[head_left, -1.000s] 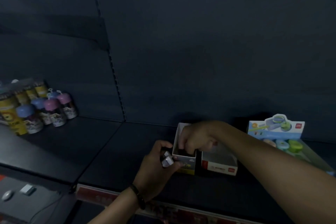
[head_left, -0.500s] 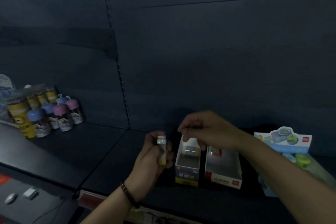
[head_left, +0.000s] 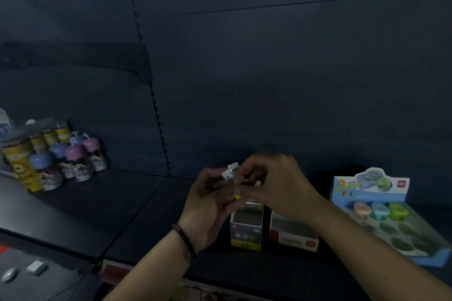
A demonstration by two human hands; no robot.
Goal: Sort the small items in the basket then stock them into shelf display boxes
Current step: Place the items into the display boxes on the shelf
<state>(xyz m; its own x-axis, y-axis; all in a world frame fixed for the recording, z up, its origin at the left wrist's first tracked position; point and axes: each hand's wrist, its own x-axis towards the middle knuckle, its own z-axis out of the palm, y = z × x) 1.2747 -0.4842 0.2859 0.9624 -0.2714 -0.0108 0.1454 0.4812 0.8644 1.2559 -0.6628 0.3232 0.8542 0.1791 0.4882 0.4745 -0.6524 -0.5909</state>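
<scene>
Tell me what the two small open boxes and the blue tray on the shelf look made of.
Yellow-fronted box and red-and-white box: likely printed cardboard, matte; thin flat walls, sharp folded edges. Blue tray: card outer and header, seemingly a thin moulded plastic insert; its rounded pockets show faint sheen. Dim light leaves this uncertain.

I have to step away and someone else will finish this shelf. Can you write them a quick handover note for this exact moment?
Left hand: holds a few small white-capped items above the shelf.
Right hand: pinches at the same bunch, apparently picking one out.
Boxes: the yellow-fronted box and the red-fronted box stand side by side, tops open, just below the hands. Their contents are too dark to read.
Done: the items are in hand at the boxes.
Left: drop each held item into its matching box. The basket is out of view.
</scene>
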